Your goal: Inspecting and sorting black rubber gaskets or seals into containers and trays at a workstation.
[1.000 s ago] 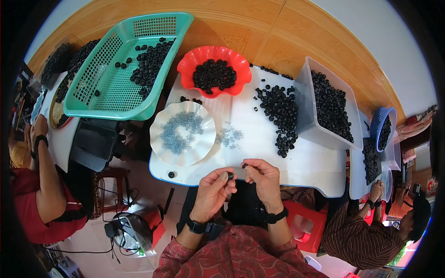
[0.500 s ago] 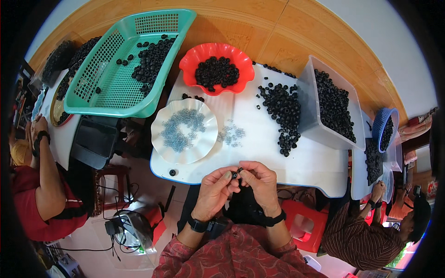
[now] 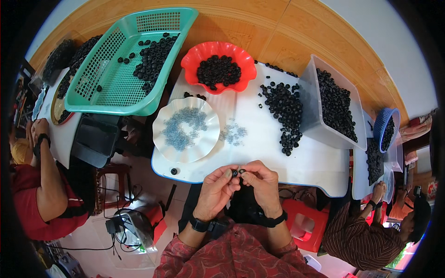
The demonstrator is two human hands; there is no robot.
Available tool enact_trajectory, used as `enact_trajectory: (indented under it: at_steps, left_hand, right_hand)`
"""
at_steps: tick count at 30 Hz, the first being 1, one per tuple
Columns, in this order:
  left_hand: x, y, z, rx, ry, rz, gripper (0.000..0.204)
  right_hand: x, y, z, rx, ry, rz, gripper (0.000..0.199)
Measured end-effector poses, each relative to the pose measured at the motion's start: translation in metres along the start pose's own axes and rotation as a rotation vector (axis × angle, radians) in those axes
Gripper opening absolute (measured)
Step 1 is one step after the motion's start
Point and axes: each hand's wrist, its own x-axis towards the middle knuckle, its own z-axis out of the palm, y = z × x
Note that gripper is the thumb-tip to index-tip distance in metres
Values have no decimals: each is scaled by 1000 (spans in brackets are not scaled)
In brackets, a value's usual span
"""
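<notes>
Close together at the table's near edge, both my hands work with small black plastic pieces that look like cord-lock parts. My left hand (image 3: 214, 192) pinches a round black piece (image 3: 235, 173) with a hole facing up. Beside it, my right hand (image 3: 263, 184) pinches a second small dark piece (image 3: 242, 171), partly hidden by the fingertips. The two pieces are nearly touching. Beyond my hands, a white scalloped plate (image 3: 162, 148) holds many small metal springs (image 3: 178, 135), and more loose springs (image 3: 235, 134) lie to its right. A single black piece (image 3: 174, 171) sits near the edge at the left.
A red scalloped bowl (image 3: 187, 62) and a green basket (image 3: 111, 109) hold black pieces at the back. A loose pile (image 3: 285, 113) lies beside a clear bin (image 3: 320, 129). People sit at both sides, one in a red shirt (image 3: 51, 199), another in stripes (image 3: 364, 231).
The piece in my right fingers has turned slightly and shows more between the fingertips. The whole view has shifted a little; both hands keep their places at the edge.
</notes>
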Motion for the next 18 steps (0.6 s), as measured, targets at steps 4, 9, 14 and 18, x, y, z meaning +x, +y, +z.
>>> enact_trajectory:
  at_steps: [4,9,14,18]
  left_hand:
    - [0,0,-1,-4,-8,9,23]
    - [-1,1,3,8,-1,16,23]
    - [-1,1,3,16,5,19,23]
    - [-1,0,2,38,17,28,22]
  right_hand:
    - [-1,1,4,-37,-4,-46,16]
    - [-2,0,5,-39,6,-38,17]
    - [-2,0,5,-68,4,-44,17]
    - [-3,-1,6,-90,7,-47,17]
